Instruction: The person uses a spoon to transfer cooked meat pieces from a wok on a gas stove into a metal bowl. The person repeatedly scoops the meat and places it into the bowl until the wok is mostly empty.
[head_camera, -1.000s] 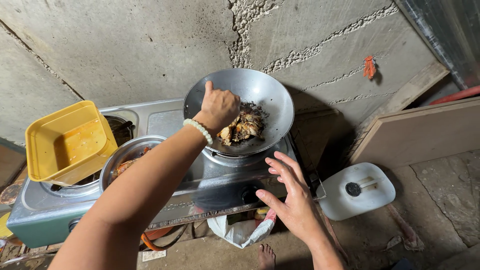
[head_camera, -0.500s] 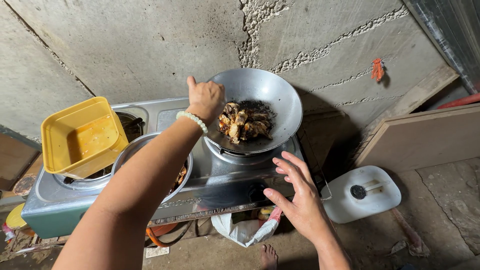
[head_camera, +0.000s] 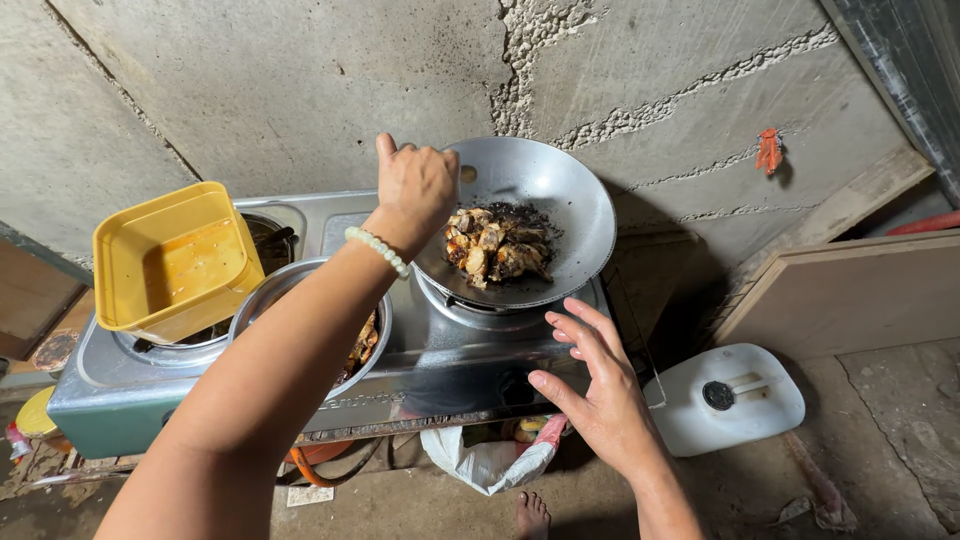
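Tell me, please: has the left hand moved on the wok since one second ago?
Yes. The left hand has slid off the food to the left rim of the wok, farther from the burner.

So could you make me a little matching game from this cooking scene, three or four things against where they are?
Things:
1. wok
2. yellow tub
3. white jug
4. left hand

Places:
A. on the ground right of the stove
B. gripping the wok's rim
C. tilted over the left burner
D. on the right burner, holding browned meat

Pairs: 1-D, 2-C, 3-A, 4-B
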